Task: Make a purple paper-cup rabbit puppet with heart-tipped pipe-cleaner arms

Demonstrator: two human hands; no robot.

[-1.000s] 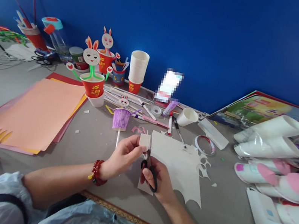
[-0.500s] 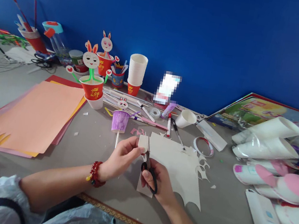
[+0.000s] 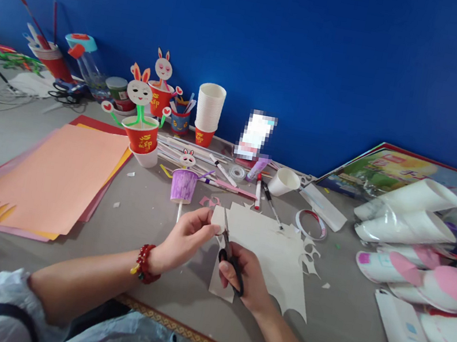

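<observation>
My left hand (image 3: 187, 239) pinches a small piece of white paper (image 3: 219, 216) between thumb and fingers. My right hand (image 3: 246, 276) is closed around the handles of black-handled scissors (image 3: 232, 268), their blades pointing up at the right edge of that piece. Beneath and beside my right hand lies a large white sheet (image 3: 270, 260) with curved cut-outs along its edges. Just beyond my left hand stands a purple-coloured paper cup (image 3: 182, 187) with a small rabbit face (image 3: 188, 158) and a white stick below it.
Coloured paper sheets (image 3: 48, 170) are stacked at the left. Red cups with rabbit figures (image 3: 142, 136) and a tall stack of white cups (image 3: 210, 106) stand at the back. A tape roll (image 3: 311, 224), markers (image 3: 258, 192) and wrapped paper cups (image 3: 409, 213) lie to the right.
My right hand and the scissors have shifted slightly right and down, and the blades now tilt more to the left. My left hand stays almost in place with the paper.
</observation>
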